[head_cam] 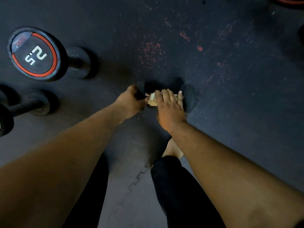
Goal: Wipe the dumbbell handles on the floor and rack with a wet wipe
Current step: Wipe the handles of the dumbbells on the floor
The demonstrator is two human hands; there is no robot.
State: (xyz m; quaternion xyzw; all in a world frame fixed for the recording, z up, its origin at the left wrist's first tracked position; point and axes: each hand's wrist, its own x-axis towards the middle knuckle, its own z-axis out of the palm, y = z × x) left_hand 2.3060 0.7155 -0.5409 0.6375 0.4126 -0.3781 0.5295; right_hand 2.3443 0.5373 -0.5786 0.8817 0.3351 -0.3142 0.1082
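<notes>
A small black dumbbell (189,97) lies on the dark rubber floor in the middle of the view. My left hand (130,102) grips its left head. My right hand (169,106) is curled over the handle with a pale wet wipe (152,100) wrapped under its fingers. A short bit of shiny handle shows between my two hands. The rest of the handle is hidden by my right hand.
A larger dumbbell (35,54) marked 2.5 with a red ring lies at the upper left. Another black dumbbell (24,107) lies at the left edge. My legs in black trousers and a bare foot (172,148) are below my hands. A red-rimmed weight (289,0) shows top right.
</notes>
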